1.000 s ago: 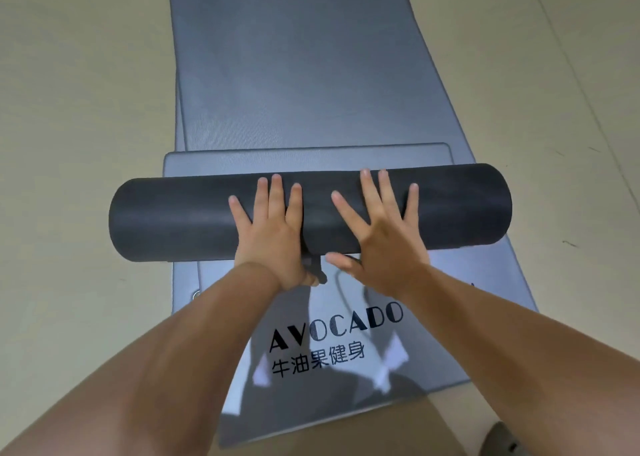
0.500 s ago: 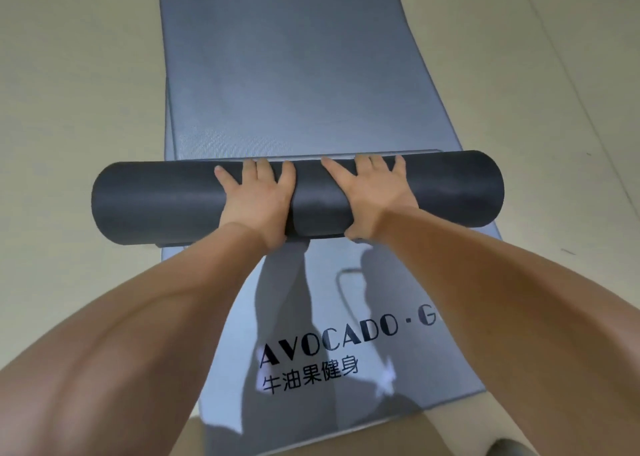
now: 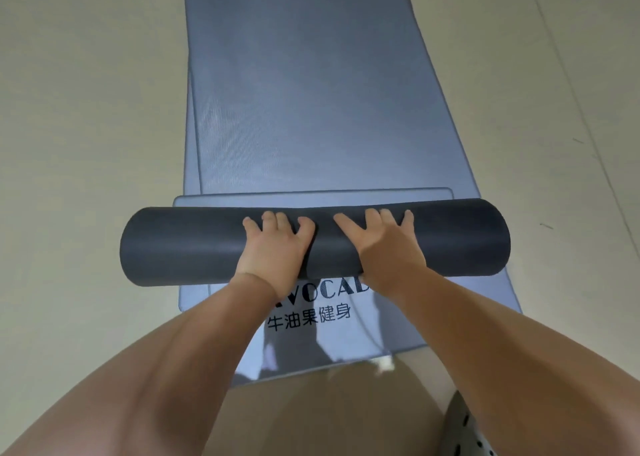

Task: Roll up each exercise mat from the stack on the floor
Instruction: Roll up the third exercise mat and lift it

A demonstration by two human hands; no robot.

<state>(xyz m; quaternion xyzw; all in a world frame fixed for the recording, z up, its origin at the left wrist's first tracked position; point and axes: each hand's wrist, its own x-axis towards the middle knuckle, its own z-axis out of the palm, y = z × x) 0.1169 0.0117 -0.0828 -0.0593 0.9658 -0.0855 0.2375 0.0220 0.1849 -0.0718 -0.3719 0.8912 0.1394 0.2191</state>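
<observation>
The rolled mat (image 3: 329, 258) lies under both my palms. It is a thick charcoal cylinder with a matte, finely textured skin, and its ends reach well out past either hand. I judge it to be soft, springy foam, light and grippy rather than slippery. It would likely uncoil if pressure lifts, so the place to hold it is across the crest near the middle, palms down. The left hand (image 3: 273, 248) and right hand (image 3: 384, 248) sit there side by side, fingers (image 3: 372, 215) spread and draped over the top, pressing, not pinching. Beyond the fingertips, blue-grey mats (image 3: 311, 92) lie flat in a stack. Under my wrists is a lettered mat (image 3: 304, 338), with pale floor (image 3: 86, 109) to either side.
</observation>
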